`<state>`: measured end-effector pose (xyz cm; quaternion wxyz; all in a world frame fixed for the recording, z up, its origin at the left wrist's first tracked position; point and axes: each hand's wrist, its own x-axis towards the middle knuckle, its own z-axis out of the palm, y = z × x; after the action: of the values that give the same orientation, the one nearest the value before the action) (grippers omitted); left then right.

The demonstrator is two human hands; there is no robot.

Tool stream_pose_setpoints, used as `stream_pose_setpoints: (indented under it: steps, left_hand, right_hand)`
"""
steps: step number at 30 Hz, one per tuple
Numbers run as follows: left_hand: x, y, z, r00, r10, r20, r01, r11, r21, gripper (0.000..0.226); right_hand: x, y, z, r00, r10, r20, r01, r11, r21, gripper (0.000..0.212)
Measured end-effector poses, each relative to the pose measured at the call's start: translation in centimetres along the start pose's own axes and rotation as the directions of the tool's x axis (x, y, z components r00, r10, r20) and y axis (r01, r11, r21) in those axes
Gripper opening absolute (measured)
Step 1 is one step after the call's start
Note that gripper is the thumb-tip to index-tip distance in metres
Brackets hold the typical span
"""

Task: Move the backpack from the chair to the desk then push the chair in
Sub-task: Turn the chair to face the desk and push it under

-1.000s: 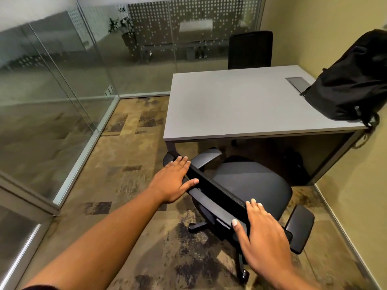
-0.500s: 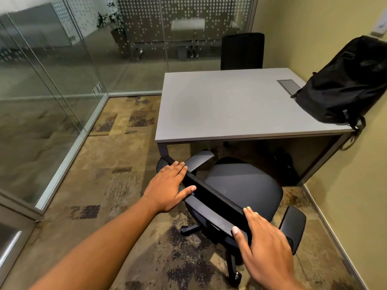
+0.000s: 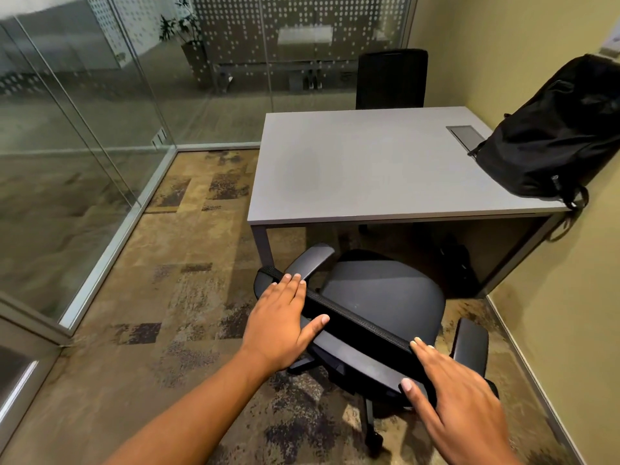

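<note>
Grey desk [image 3: 369,169] against the yellow wall, backpack [image 3: 557,135] on its right end, chair [image 3: 382,297] just before it (patchy brown carpet), left hand [image 3: 281,323] and right hand [image 3: 459,401] flat, fingers spread, on the backrest top.

Single head-worn wide-angle view, looking forward and steeply down from just behind the chair [image 3: 379,297]. Chair near, low centre; desk [image 3: 369,169] beyond it, mid-frame; glass wall [image 3: 84,129] left of the chair, yellow wall [image 3: 570,297] right. No second view.
</note>
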<state>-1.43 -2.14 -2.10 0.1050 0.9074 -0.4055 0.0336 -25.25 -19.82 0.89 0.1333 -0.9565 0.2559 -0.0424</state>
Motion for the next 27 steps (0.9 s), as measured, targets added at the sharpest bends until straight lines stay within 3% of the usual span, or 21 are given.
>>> stream_pose_setpoints:
  steps: [16,27]
  left_hand:
    - [-4.3,12.3,0.9,0.974,-0.226,0.022,0.226,0.974,0.007,0.094]
    - [-5.0,17.9,1.2,0.98,-0.199,0.015,0.198,0.98,0.026,0.091]
  right_hand:
    - [0.1,12.7,-3.4,0.969,-0.248,0.004,0.248,0.969,0.02,0.065]
    - [2.6,19.4,-5.0,0.942,-0.335,0.023,0.335,0.942,0.015,0.058]
